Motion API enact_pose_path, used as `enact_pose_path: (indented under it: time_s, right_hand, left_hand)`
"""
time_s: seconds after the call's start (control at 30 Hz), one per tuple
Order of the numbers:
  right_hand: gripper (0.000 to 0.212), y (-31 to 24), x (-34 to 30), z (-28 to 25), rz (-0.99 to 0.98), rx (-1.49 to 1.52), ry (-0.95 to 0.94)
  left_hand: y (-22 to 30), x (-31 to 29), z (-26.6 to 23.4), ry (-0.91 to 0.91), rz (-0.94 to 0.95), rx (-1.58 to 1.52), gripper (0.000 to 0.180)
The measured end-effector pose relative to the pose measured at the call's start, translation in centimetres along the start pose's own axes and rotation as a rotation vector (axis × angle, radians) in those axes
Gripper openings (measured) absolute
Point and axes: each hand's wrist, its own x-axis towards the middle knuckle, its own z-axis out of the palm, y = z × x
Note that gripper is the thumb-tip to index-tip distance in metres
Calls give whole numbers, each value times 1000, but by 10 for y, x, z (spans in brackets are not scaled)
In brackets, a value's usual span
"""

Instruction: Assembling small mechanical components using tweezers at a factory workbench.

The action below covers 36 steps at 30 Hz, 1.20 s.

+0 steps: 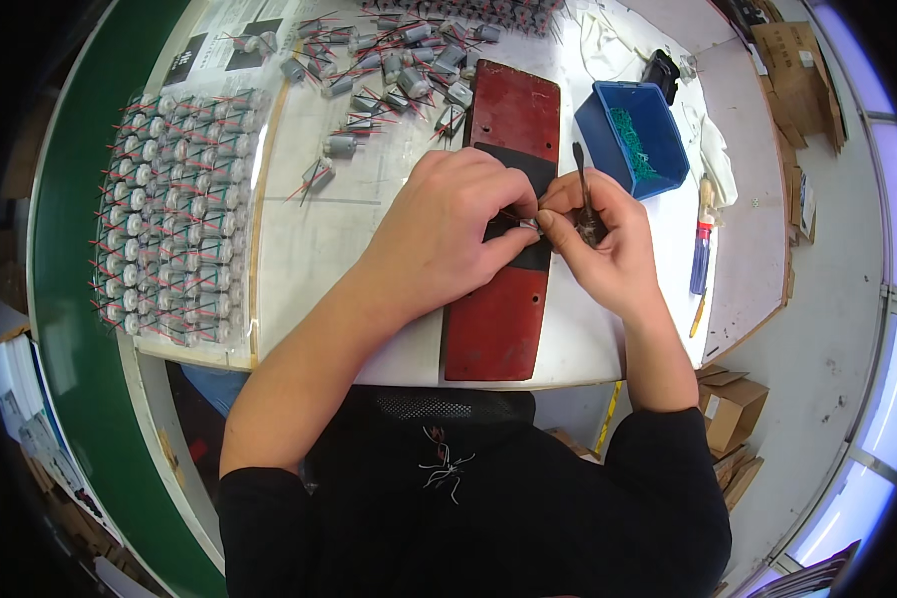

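Observation:
Both my hands meet above the black middle band of a long red board (496, 324). My left hand (453, 219) is closed, thumb and forefinger pinching a small part whose pale metal end (530, 227) barely shows; its kind is hidden by the fingers. My right hand (608, 234) is closed too, its thumb and forefinger tips pressed at the same spot. A dark slim tool (583, 184) with a narrow stem lies in the right hand, its lower end wrapped by the fingers. Thin wire seems to run between the fingertips, too small to make out surely.
Small grey motors (409, 70) with red and dark wires lie loose beyond the board. At the left, a clear tray (254, 224) holds rows of motors. A blue bin (668, 164) with green bits stands at the right, near a brush (706, 204) and a blue-handled screwdriver (701, 264).

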Motion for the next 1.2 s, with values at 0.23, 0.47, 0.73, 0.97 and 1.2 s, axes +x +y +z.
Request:
enact_pose_path:
  time_s: [0.23, 0.47, 0.73, 0.97, 1.2]
  right_hand:
    - [11, -3, 1, -1, 98, 35, -7]
    - [13, -12, 5, -5, 239, 219, -81]
    - [17, 0, 3, -21, 128, -10, -88]
    - [40, -17, 0, -40, -134, -484, -213]
    - [45, -17, 3, -22, -261, -961, -174]
  left_hand:
    - [-3, 1, 5, 12, 3, 1, 22]
    - [-1, 1, 11, 34, -116, -68, 21]
    - [-7, 0, 15, 34, -86, -74, 19]
    - [-8, 5, 11, 30, -71, -113, 19]
    - [-9, 5, 10, 19, -113, -143, 22]
